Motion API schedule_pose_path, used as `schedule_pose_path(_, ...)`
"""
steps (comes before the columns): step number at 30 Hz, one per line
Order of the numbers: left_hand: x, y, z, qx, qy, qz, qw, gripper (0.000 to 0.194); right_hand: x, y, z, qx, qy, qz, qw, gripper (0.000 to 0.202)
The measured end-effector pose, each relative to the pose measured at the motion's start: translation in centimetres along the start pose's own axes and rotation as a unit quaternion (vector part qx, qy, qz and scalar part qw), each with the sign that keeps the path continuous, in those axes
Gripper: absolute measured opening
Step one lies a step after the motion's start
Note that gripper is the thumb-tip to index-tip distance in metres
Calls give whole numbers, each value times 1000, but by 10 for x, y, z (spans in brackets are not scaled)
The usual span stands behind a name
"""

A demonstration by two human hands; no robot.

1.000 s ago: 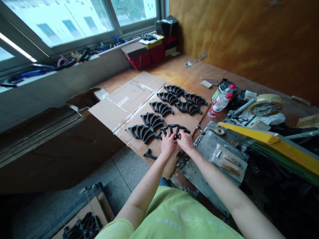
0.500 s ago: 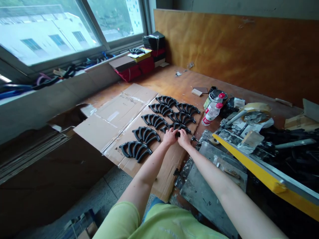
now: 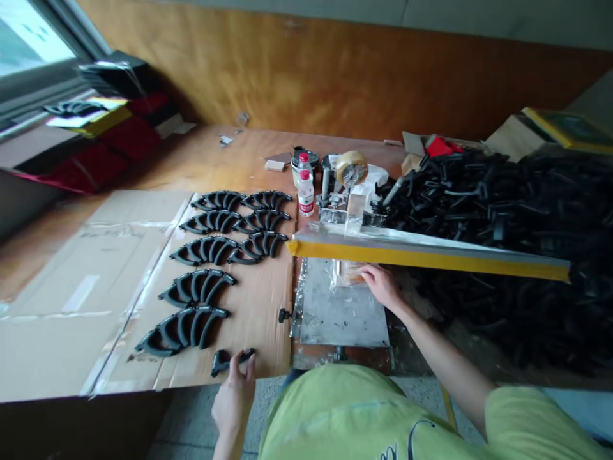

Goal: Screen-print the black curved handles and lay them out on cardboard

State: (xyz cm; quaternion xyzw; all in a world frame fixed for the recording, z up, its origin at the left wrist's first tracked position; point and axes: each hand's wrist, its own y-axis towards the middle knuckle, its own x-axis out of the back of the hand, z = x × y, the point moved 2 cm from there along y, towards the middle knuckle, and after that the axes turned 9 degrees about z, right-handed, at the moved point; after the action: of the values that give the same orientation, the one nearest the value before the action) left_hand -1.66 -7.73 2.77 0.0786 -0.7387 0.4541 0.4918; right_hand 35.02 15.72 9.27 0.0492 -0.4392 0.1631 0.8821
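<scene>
Eight fans (image 3: pixel 207 250) laid, 10 o'clock | black heap (image 3: pixel 507 211) unarranged, 2 o'clock | left hand (image 3: pixel 233 396) on lone piece (image 3: pixel 220 363), right hand (image 3: pixel 383 287) at packet (image 3: pixel 342 275); grips unclear

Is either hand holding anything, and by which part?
Left hand pinches a black piece near its right end. Right hand is at a plastic bag; its hold cannot be told.

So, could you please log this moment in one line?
left hand: touching curved black piece over brown cardboard sheet; right hand: at clear plastic packet on flat grey plate; fanned black pieces: on sheet
</scene>
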Motion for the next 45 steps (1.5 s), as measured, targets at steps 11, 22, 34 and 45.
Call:
schedule_pose_path(11,4,43,-91,-231,23,-66,970,29,-19,-63,-118,-242,-116,88,959,48)
schedule_pose_path(22,34,80,-124,-323,9,-41,945,33,5,-49,-90,-61,-21,-98,993,37)
schedule_pose_path(34,50,73,-135,-324,-52,-43,943,37,-15,19,-6,162,-88,12,983,39)
schedule_pose_path(45,176,-41,-253,-492,-532,36,688,55,-26,32,24,212,-93,102,967,55)
